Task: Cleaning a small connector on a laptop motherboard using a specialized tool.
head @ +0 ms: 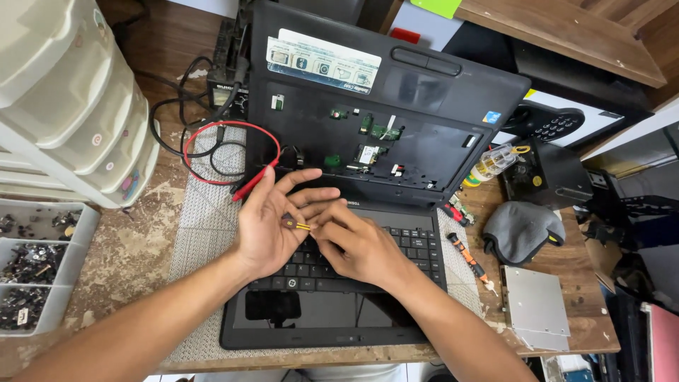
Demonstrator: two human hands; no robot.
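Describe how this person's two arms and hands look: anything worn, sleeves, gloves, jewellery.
Both arms are bare from the bottom edge of the picture up to the fingers: no sleeves show, no gloves, no watch or bracelet at either wrist. The left hand and the right hand carry no ring that can be seen. Fingernails look short and unpainted.

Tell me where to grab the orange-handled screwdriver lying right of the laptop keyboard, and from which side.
Grip the orange-handled screwdriver by its ribbed handle, the thick upper-left end, with the fingers coming down from above. It lies flat on the wooden table, slanting down-right, the thin shaft pointing toward the silver metal plate. Both long sides look free.
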